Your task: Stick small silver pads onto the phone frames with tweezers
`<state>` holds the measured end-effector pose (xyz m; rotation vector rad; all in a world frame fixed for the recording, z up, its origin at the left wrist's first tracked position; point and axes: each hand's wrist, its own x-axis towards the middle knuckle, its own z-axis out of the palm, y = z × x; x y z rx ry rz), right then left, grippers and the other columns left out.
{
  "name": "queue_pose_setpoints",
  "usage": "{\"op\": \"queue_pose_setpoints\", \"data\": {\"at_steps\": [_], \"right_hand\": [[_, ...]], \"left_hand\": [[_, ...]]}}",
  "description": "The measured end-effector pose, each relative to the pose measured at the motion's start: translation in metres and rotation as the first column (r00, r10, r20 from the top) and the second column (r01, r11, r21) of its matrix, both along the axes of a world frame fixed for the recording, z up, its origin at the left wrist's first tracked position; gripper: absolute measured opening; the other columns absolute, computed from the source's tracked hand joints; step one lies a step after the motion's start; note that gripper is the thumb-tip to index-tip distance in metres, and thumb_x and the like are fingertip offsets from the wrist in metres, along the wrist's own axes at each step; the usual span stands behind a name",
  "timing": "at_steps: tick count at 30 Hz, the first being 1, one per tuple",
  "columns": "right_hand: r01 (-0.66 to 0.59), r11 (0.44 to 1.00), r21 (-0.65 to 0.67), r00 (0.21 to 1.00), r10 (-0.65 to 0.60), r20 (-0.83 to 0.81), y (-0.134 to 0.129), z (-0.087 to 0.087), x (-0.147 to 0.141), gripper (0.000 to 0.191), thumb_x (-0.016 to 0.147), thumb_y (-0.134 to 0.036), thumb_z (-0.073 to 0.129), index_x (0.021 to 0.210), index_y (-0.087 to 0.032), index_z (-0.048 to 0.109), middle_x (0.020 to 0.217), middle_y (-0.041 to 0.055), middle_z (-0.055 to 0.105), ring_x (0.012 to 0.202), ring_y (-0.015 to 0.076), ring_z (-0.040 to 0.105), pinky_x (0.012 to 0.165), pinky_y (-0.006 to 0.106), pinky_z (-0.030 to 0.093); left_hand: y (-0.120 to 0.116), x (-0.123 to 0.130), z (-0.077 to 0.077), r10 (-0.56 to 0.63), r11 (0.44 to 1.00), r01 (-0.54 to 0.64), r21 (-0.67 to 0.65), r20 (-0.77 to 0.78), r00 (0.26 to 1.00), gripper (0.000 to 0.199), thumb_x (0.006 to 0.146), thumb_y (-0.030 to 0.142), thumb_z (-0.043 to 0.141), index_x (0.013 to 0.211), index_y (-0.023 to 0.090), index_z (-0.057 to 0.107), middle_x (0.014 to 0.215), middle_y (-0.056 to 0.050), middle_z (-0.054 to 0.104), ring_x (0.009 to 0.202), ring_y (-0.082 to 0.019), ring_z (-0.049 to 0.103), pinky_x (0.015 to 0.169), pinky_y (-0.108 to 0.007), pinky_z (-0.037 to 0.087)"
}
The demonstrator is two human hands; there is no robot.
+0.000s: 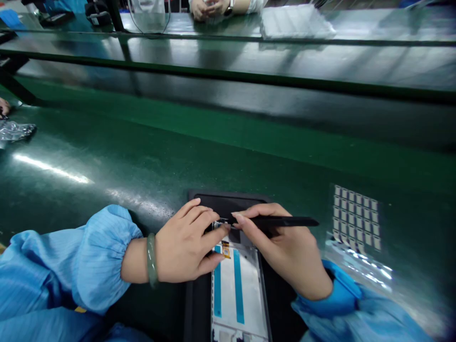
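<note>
A silver phone-like frame (251, 285) with two blue strips lies in a black tray (197, 304) at the bottom centre. My left hand (188, 242) rests over the frame's upper left, fingers spread, fingertips at its top edge. An orange flex piece (226, 249) shows beside my left thumb. My right hand (281, 242) pinches a black pen-like tool (285, 221), its tip pointing left to the top of the frame near my left fingertips. The small part at the tip is too fine to make out.
A sheet of small rectangular pieces (356, 216) lies to the right, with shiny clear film (363, 266) below it. A raised green shelf (228, 57) crosses behind. Another person's hands (210, 8) are at the top, with white packaging (295, 21). A clear bag (16, 130) is at far left.
</note>
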<state>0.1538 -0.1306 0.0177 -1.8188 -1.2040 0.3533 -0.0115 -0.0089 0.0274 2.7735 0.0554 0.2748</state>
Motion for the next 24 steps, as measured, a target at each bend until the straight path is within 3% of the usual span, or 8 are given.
{"op": "queue_pose_setpoints", "data": {"at_steps": [10, 20, 24], "right_hand": [[-0.065, 0.998, 0.025, 0.994, 0.062, 0.091, 0.003, 0.005, -0.002, 0.003, 0.086, -0.027, 0.06, 0.088, -0.024, 0.059, 0.081, 0.0012, 0.066, 0.076, 0.0193, 0.065, 0.068, 0.031, 0.053], [-0.288, 0.954, 0.09, 0.938, 0.261, 0.23, 0.001, 0.012, -0.002, 0.011, 0.087, -0.016, 0.06, 0.094, -0.023, 0.057, 0.094, 0.0027, 0.068, 0.083, 0.0177, 0.066, 0.072, 0.03, 0.054], [-0.131, 0.974, 0.184, 0.99, 0.119, 0.073, -0.002, 0.014, -0.001, 0.016, 0.083, -0.014, 0.064, 0.094, -0.024, 0.058, 0.093, 0.0019, 0.067, 0.086, 0.0183, 0.065, 0.078, 0.031, 0.053]], "left_hand": [[-0.001, -0.001, -0.001, -0.002, 1.0, 0.002, -0.004, -0.005, 1.0, 0.042, 0.088, 0.038, 0.048, 0.123, 0.014, 0.051, 0.116, -0.01, 0.053, 0.115, -0.025, 0.046, 0.11, -0.049, 0.028], [-0.001, 0.002, -0.003, 0.012, 1.0, -0.013, 0.012, 0.041, 0.999, 0.041, 0.088, 0.041, 0.046, 0.115, 0.012, 0.055, 0.113, -0.011, 0.054, 0.112, -0.025, 0.048, 0.11, -0.046, 0.028], [-0.002, 0.001, -0.003, 0.006, 1.0, -0.007, 0.002, 0.021, 1.0, 0.045, 0.089, 0.042, 0.045, 0.122, 0.012, 0.051, 0.114, -0.011, 0.054, 0.113, -0.025, 0.047, 0.11, -0.047, 0.027]]}}
